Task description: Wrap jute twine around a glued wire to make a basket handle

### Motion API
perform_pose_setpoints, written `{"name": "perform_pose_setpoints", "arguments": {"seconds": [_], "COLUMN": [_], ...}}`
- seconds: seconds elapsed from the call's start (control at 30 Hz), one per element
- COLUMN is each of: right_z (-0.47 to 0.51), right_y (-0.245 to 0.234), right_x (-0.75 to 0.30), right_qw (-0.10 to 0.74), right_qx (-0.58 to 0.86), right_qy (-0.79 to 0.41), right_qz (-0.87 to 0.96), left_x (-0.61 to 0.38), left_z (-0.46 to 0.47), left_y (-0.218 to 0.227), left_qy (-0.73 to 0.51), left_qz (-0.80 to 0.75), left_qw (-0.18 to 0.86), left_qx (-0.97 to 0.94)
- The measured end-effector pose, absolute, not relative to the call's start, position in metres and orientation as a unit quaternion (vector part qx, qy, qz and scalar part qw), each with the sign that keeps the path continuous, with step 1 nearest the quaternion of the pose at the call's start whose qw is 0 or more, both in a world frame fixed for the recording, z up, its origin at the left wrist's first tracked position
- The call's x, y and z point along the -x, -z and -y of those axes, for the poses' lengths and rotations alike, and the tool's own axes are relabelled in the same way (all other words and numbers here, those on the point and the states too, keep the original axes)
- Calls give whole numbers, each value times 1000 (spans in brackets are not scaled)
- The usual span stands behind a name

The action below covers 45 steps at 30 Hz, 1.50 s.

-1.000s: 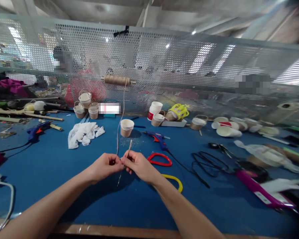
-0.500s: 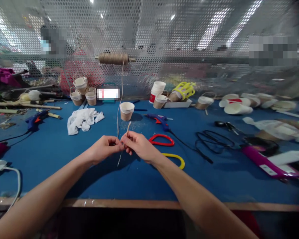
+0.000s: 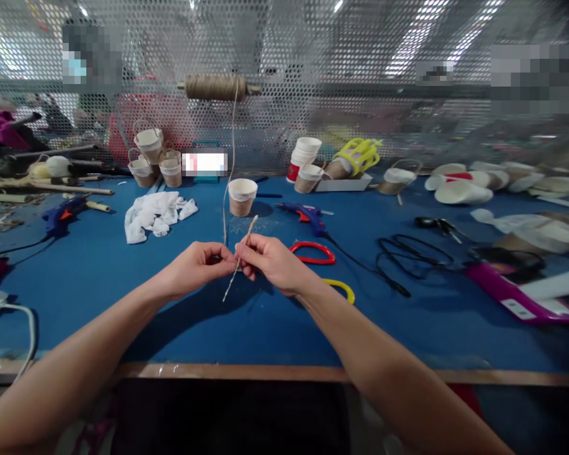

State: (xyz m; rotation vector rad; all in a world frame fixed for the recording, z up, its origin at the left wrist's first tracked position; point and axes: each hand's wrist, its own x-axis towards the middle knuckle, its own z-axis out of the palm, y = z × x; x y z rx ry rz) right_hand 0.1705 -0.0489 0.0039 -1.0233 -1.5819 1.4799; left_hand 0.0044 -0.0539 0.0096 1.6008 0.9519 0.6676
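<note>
My left hand (image 3: 201, 268) pinches the twine (image 3: 232, 133) that runs down from a spool (image 3: 215, 88) mounted on the mesh. My right hand (image 3: 272, 262) is closed around a thin rod (image 3: 229, 287), its upper end brown and its lower end pale and wire-like, slanting down to the left. Both sets of fingertips nearly meet above the blue table. Behind them stands a paper cup (image 3: 242, 197) with a brown wrapped lower part and a white rim. Exactly how the twine meets the rod is hidden by my fingers.
Scissors with red (image 3: 315, 253) and yellow handles lie beside my right wrist. A blue glue gun (image 3: 308, 218) is behind them, another (image 3: 64, 215) at left. Crumpled white cloth (image 3: 154, 216), small handled buckets (image 3: 171, 169) and stacked cups (image 3: 304, 155) stand farther back.
My right fingers have shifted slightly right, and the rod leans more to the right at its top. The whole view has tipped down a little.
</note>
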Motion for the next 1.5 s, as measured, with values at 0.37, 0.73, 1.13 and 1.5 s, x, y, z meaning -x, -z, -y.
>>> {"name": "perform_pose_setpoints", "arguments": {"seconds": [0.37,0.73,1.13,1.5], "right_z": [50,54,50,50], "right_y": [-8,-10,-6,-5], "right_x": [-170,-168,-171,-171], "right_qw": [335,353,332,322], "right_qx": [464,413,418,450], "right_qy": [-433,-474,-515,-451], "right_qz": [696,693,670,700], "left_x": [-7,-8,0,-5], "left_z": [55,56,52,55], "left_y": [-11,-8,-16,-14], "left_qy": [-262,-276,-254,-263], "left_qz": [-432,-423,-416,-447], "left_qw": [540,609,507,515], "left_qx": [-673,-612,-711,-683]}}
